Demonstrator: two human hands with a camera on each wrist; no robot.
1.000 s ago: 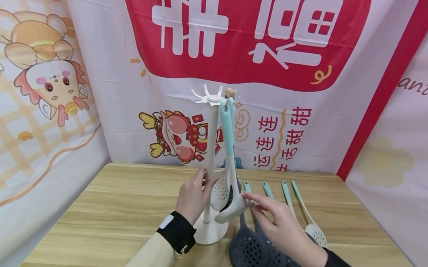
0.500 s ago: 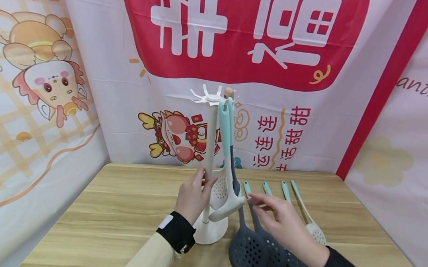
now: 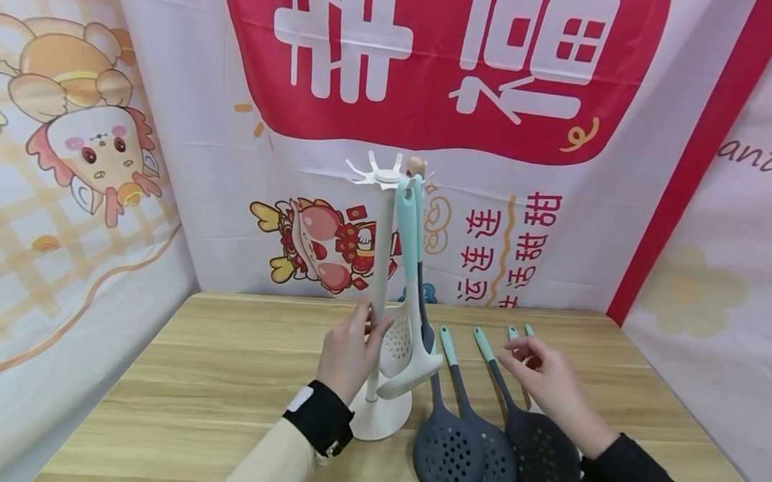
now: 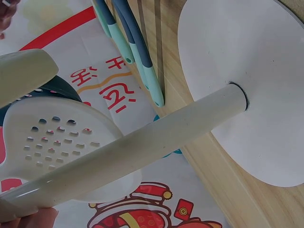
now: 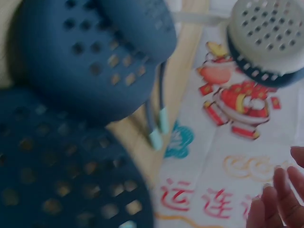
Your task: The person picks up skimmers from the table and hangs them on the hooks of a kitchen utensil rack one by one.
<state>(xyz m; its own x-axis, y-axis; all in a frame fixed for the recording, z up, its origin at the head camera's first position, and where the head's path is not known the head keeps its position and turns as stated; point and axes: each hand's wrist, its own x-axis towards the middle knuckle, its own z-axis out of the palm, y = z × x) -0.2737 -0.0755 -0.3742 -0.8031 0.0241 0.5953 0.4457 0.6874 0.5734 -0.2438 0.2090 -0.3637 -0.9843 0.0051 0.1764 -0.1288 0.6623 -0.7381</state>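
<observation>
My left hand [image 3: 347,353] grips the upright pole [image 3: 383,248] of a white utensil rack, just above its round base [image 3: 378,420]; its fingertips [image 4: 35,219] show at the pole in the left wrist view. From the rack's right side hang a white skimmer [image 3: 396,346], a dark utensil and a white utensil [image 3: 409,378] with a mint handle. My right hand [image 3: 551,374], holding nothing, hovers above the utensils on the table, its fingers loosely bent near the mint handle ends at the right. Behind it, part of those utensils is hidden.
Dark skimmers [image 3: 449,456] with mint handles lie side by side on the wooden table [image 3: 225,378], right of the rack. White hooks [image 3: 363,174] spread from the rack's top. Printed cloth [image 3: 481,144] stands behind and at both sides.
My right hand has let go of the white hanging utensil and moved right, over the lying utensils. That utensil swung slightly left toward the pole. My left hand stays on the pole.
</observation>
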